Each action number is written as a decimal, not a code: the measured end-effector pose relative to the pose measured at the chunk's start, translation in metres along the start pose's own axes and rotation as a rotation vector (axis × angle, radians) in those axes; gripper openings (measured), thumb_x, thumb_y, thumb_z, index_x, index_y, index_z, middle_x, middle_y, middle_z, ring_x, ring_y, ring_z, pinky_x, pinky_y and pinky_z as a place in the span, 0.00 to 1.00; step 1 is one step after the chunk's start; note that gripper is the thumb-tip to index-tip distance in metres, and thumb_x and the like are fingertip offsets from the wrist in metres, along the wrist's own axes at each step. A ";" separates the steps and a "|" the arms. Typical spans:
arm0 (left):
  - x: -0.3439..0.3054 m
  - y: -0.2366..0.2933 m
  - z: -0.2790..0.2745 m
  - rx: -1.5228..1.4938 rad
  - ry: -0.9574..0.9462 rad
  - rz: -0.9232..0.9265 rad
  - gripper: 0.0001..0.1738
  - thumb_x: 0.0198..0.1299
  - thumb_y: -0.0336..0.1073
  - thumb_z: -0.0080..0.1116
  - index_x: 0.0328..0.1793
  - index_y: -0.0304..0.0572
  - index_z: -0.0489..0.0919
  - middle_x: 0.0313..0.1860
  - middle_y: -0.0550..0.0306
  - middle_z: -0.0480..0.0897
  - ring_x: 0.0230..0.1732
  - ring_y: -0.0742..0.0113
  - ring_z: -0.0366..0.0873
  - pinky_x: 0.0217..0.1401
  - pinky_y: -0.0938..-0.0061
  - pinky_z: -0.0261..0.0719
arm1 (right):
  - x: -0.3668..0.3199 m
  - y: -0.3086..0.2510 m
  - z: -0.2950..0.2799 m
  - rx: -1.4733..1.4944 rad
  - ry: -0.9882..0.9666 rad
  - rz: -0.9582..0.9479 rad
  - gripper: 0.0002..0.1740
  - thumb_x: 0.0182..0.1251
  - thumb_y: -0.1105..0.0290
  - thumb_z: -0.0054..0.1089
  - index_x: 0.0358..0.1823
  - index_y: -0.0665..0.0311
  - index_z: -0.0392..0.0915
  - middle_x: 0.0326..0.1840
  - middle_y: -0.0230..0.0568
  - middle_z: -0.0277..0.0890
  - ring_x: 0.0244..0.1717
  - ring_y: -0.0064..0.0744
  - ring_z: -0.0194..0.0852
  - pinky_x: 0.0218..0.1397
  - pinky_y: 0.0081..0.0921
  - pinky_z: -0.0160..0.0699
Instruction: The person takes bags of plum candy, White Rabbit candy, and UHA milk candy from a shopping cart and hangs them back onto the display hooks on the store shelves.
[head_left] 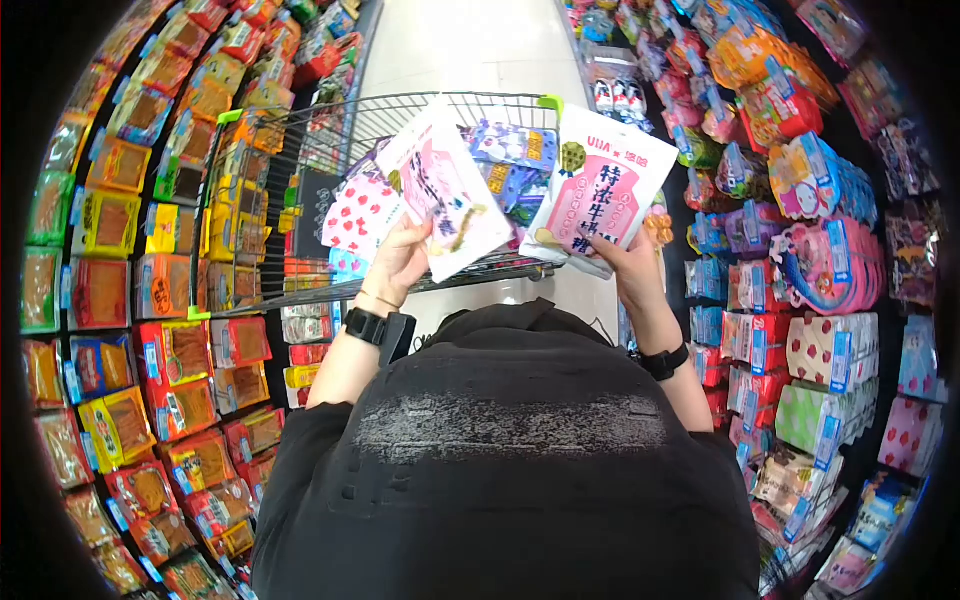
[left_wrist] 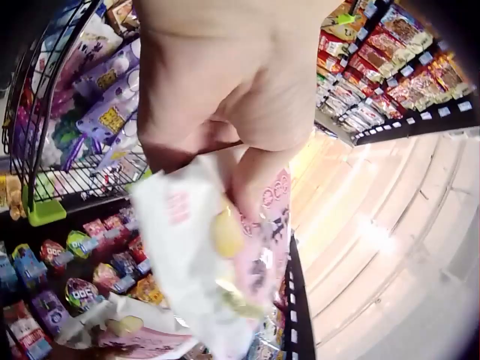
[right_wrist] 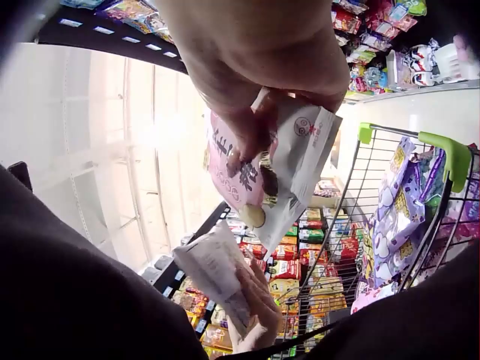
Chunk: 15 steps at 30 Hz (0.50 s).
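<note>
Over the shopping cart [head_left: 300, 282], each hand holds a white-and-pink bag of milk candy. My left hand [head_left: 402, 258] pinches one candy bag [head_left: 430, 165] by its lower edge, thumb on the front; this bag is tilted and glare washes out part of its print. The right hand [head_left: 637, 268] grips the other candy bag [head_left: 570, 215] at its lower right, with its large dark lettering facing up. In the right wrist view the thumb presses on the printed face of the right bag [right_wrist: 296, 161]. The two bags are held side by side, apart at the top.
Purple packages [head_left: 500, 145] and a white pouch with red prints [head_left: 360, 212] lie in the cart. Shelves of packed snacks [head_left: 105, 220] line the left side, and hanging candy and bags [head_left: 830, 265] line the right. Pale floor [head_left: 470, 45] runs ahead between them.
</note>
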<state>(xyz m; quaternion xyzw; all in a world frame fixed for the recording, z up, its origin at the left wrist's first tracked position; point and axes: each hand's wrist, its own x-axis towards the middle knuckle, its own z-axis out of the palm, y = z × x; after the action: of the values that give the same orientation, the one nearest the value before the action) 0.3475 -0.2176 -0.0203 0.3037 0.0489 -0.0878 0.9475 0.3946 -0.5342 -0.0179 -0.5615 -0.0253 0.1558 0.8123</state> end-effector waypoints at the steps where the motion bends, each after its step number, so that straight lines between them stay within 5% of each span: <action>1: 0.001 0.000 0.000 0.060 -0.028 -0.041 0.31 0.58 0.27 0.55 0.68 0.38 0.59 0.60 0.50 0.72 0.60 0.56 0.72 0.64 0.60 0.70 | -0.001 0.002 -0.002 0.033 -0.003 -0.002 0.19 0.55 0.81 0.61 0.50 0.67 0.70 0.39 0.35 0.77 0.35 0.22 0.76 0.39 0.19 0.74; 4: 0.010 -0.001 -0.002 0.061 0.036 -0.139 0.29 0.61 0.30 0.53 0.68 0.38 0.60 0.57 0.50 0.75 0.58 0.56 0.74 0.63 0.59 0.70 | -0.004 0.000 -0.006 0.088 -0.007 0.003 0.17 0.59 0.79 0.58 0.50 0.66 0.69 0.40 0.35 0.76 0.36 0.22 0.75 0.40 0.19 0.73; 6: 0.017 -0.002 -0.010 -0.227 -0.051 -0.271 0.25 0.64 0.34 0.50 0.66 0.38 0.63 0.53 0.50 0.77 0.56 0.56 0.75 0.60 0.61 0.74 | -0.008 -0.007 0.000 0.236 -0.022 0.006 0.18 0.62 0.73 0.57 0.53 0.64 0.68 0.41 0.34 0.76 0.39 0.27 0.74 0.44 0.25 0.73; 7: 0.023 -0.005 -0.017 -0.125 0.075 -0.206 0.24 0.64 0.41 0.51 0.63 0.38 0.67 0.48 0.52 0.80 0.46 0.62 0.79 0.47 0.70 0.80 | -0.011 -0.008 0.006 0.235 -0.011 -0.006 0.18 0.62 0.73 0.57 0.53 0.64 0.68 0.41 0.34 0.76 0.39 0.27 0.74 0.44 0.25 0.73; 9: 0.022 -0.001 0.009 -0.462 -0.214 -0.218 0.25 0.64 0.45 0.51 0.62 0.37 0.68 0.46 0.54 0.80 0.36 0.69 0.78 0.34 0.80 0.76 | -0.020 -0.021 0.009 0.596 0.009 0.049 0.21 0.63 0.63 0.57 0.55 0.59 0.67 0.37 0.32 0.76 0.35 0.29 0.71 0.40 0.26 0.69; 10: 0.028 -0.003 0.003 -0.713 -0.090 -0.122 0.23 0.66 0.44 0.45 0.63 0.40 0.66 0.31 0.65 0.70 0.27 0.77 0.69 0.33 0.78 0.73 | -0.009 0.010 -0.022 0.613 -0.234 -0.005 0.24 0.62 0.53 0.54 0.56 0.55 0.67 0.30 0.29 0.74 0.30 0.27 0.67 0.33 0.24 0.62; 11: 0.033 0.002 0.008 -0.639 -0.488 -0.194 0.25 0.66 0.44 0.42 0.65 0.39 0.64 0.40 0.60 0.77 0.38 0.70 0.76 0.44 0.71 0.77 | -0.016 0.003 -0.014 0.668 -0.267 -0.082 0.21 0.63 0.49 0.49 0.50 0.55 0.70 0.22 0.26 0.70 0.23 0.23 0.61 0.28 0.22 0.55; 12: 0.045 -0.010 0.018 -0.666 -0.554 -0.270 0.25 0.66 0.44 0.42 0.65 0.39 0.64 0.40 0.60 0.77 0.38 0.70 0.76 0.44 0.71 0.77 | -0.022 -0.010 0.002 0.975 -0.204 -0.073 0.22 0.65 0.50 0.48 0.44 0.64 0.70 0.15 0.29 0.66 0.15 0.26 0.58 0.22 0.23 0.55; 13: 0.058 -0.024 0.031 -0.677 -0.582 -0.340 0.25 0.66 0.45 0.42 0.65 0.39 0.65 0.40 0.60 0.77 0.38 0.69 0.76 0.44 0.71 0.76 | -0.021 -0.010 -0.001 0.944 -0.340 -0.115 0.25 0.66 0.45 0.41 0.34 0.62 0.69 0.12 0.27 0.60 0.12 0.23 0.54 0.20 0.21 0.51; 15: 0.069 -0.049 0.053 -0.692 -0.622 -0.470 0.25 0.66 0.45 0.43 0.65 0.39 0.65 0.41 0.60 0.77 0.39 0.69 0.76 0.45 0.70 0.76 | -0.031 -0.004 0.001 1.076 -0.317 -0.075 0.26 0.68 0.44 0.35 0.31 0.60 0.67 0.09 0.23 0.57 0.08 0.18 0.49 0.19 0.18 0.49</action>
<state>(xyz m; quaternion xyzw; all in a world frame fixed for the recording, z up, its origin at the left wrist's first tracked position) 0.4072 -0.2973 -0.0152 -0.0866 -0.1418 -0.3630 0.9169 0.3655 -0.5433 -0.0092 -0.0365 -0.0839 0.2004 0.9754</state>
